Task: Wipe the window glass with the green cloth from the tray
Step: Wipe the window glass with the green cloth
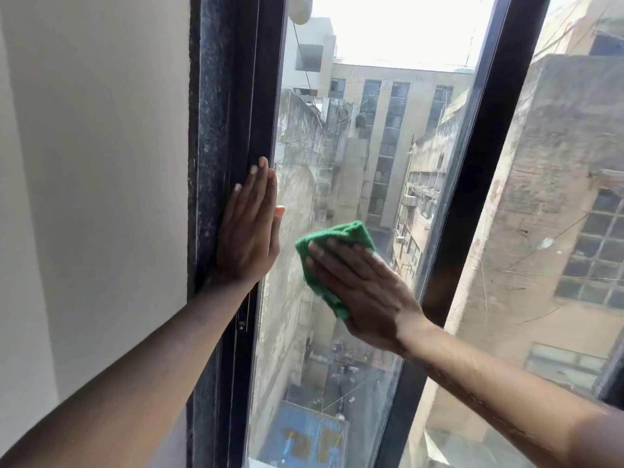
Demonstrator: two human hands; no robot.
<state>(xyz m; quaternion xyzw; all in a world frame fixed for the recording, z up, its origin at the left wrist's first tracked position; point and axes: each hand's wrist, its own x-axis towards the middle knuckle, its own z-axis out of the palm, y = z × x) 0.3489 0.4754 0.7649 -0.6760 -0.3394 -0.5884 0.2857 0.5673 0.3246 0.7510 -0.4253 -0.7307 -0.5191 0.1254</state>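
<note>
The green cloth point(341, 236) is folded into a pad and pressed flat against the window glass point(378, 157) near the middle of the pane. My right hand point(364, 292) lies on top of it with fingers spread, palm holding the cloth to the glass; most of the cloth is hidden under the hand. My left hand point(251, 228) rests flat, fingers together and pointing up, on the dark left frame point(236, 96) at the glass edge, holding nothing. The tray is not in view.
A dark vertical bar point(472, 184) bounds the pane on the right, with a second pane point(557, 197) beyond it. A pale wall point(94, 163) stands to the left of the frame. Buildings and a narrow yard show through the glass.
</note>
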